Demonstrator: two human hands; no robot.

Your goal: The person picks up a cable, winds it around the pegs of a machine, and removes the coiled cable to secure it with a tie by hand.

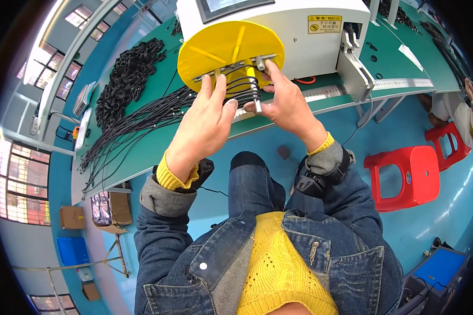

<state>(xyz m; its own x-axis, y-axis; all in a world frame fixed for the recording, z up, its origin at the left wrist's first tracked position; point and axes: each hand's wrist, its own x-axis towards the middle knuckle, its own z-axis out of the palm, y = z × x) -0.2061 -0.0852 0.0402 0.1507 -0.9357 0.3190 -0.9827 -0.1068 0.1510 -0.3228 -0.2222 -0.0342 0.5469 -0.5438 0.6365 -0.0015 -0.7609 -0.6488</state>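
A round yellow disc (199, 60) on the front of a white machine carries a metal bar and protruding posts. Black cable (244, 84) is wound in several loops around the posts. My left hand (205, 121) closes around the left end of the loops, its fingertips against the bar and its thumb by the lower turns. On the right, my right hand (289, 105) curls round the other end, index finger at a metal knob (260, 63) and thumb near the tip of a silver post (257, 105). The left hand partly hides the cable.
The white machine (305, 47) stands on a green table (157, 94). Long black cables (136, 123) trail left, below a heap of black coiled cables (129, 79). A metal bracket (352, 68) and steel ruler (399, 84) lie right. Red stools (410, 178) and another person (452, 110) are at right.
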